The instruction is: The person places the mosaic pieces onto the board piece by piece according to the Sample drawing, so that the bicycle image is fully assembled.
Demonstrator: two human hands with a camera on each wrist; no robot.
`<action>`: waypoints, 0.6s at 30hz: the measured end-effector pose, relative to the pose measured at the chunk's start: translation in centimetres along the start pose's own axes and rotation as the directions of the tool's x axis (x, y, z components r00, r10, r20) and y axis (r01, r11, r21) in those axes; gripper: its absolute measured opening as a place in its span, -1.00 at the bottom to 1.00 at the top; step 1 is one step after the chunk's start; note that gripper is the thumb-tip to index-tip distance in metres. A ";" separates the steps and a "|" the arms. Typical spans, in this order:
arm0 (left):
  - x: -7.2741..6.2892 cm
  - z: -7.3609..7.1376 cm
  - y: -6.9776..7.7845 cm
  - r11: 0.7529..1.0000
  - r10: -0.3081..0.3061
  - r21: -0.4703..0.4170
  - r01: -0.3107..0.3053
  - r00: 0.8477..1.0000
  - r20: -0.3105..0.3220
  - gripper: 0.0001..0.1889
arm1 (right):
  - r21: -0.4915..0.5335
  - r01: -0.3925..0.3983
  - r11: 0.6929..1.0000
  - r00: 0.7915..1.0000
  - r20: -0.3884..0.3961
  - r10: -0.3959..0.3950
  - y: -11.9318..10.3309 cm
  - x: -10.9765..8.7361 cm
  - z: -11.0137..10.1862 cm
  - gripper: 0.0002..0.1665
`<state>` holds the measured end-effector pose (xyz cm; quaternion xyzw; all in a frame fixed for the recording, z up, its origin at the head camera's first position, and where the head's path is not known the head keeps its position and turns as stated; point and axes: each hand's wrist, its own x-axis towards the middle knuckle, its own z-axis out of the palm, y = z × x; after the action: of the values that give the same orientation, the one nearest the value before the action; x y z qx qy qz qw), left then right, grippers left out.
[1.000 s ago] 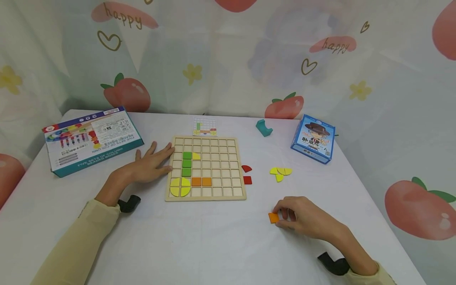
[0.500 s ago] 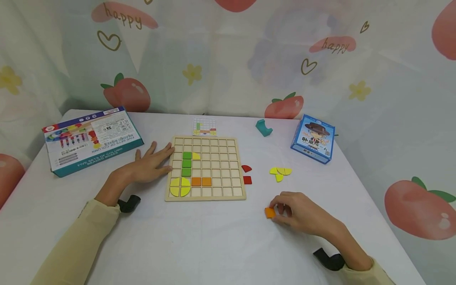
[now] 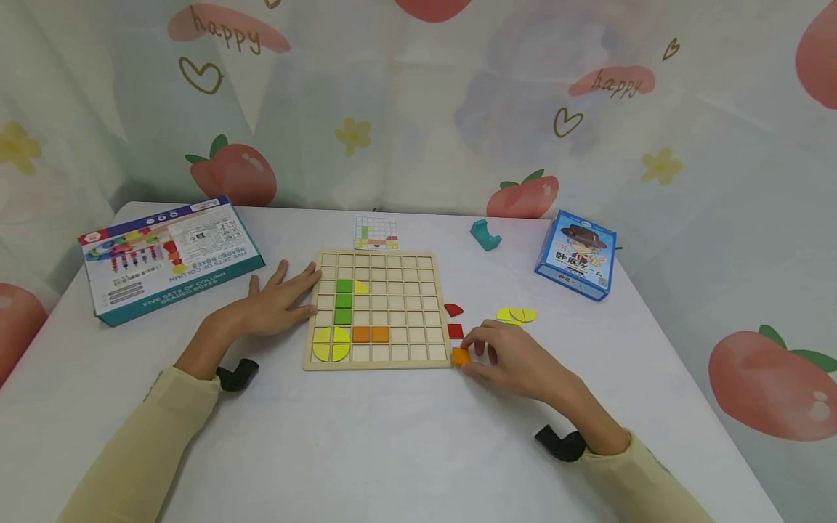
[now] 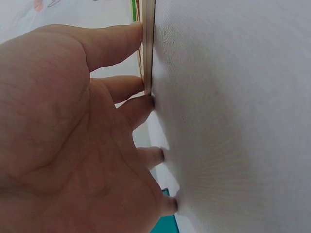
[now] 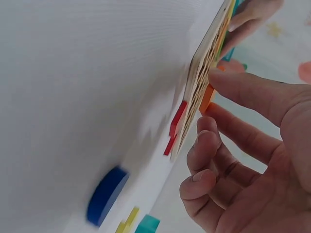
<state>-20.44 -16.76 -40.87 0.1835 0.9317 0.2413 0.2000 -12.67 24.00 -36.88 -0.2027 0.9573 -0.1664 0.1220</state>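
A wooden grid board (image 3: 379, 365) lies mid-table, with green squares (image 3: 343, 301), yellow quarter-circles (image 3: 330, 343) and two orange squares (image 3: 370, 334) set in its cells. My left hand (image 3: 271, 301) lies at the board's left side, fingers spread; in the left wrist view its thumb and fingertips touch the wooden edge. Between thumb and forefinger, my right hand (image 3: 513, 359) pinches an orange square tile (image 3: 461, 356) close to the board's lower right corner. In the right wrist view that tile (image 5: 207, 98) is seen edge-on, the other fingers curled below it.
Right of the board lie a red quarter-circle (image 3: 453, 310) and a red square (image 3: 455, 331), then yellow pieces (image 3: 516, 314) partly behind my right hand. A pattern card (image 3: 375, 232) sits behind the board. Boxes stand left (image 3: 173, 261) and right (image 3: 577, 254), near a teal block (image 3: 486, 235).
My right hand has carried the orange tile leftward and away from me, from the open table to the board's right edge. The left hand has stayed in place.
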 end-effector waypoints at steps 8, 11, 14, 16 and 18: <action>-0.1 -0.1 0.3 1.000 0.000 0.001 0.000 1.000 -0.001 -0.20 | 0.042 0.066 0.997 0.998 -0.010 -0.065 -2.0 3.0 0.5 -0.67; -0.1 0.0 0.2 1.000 -0.004 0.003 0.004 1.000 0.001 -0.21 | 0.061 0.079 0.995 0.997 -0.006 -0.079 -2.7 4.0 0.7 -0.68; 0.0 0.0 0.2 1.000 0.003 0.002 -0.003 1.000 -0.002 -0.21 | 0.071 0.086 0.994 0.996 0.001 -0.087 -3.3 4.8 1.0 -0.70; 0.0 0.0 0.1 1.000 0.006 0.004 -0.006 1.000 -0.004 -0.21 | 0.074 0.091 0.993 0.996 0.004 -0.091 -3.6 5.3 1.1 -0.71; 0.0 0.0 0.1 1.000 0.006 0.003 -0.006 1.000 -0.003 -0.21 | 0.072 0.099 0.992 0.995 0.006 -0.100 -4.0 5.6 1.2 -0.72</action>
<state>-20.40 -16.72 -40.85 0.1862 0.9318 0.2409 0.1977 -15.91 17.84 -37.46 -0.2465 0.9389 -0.2053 0.1250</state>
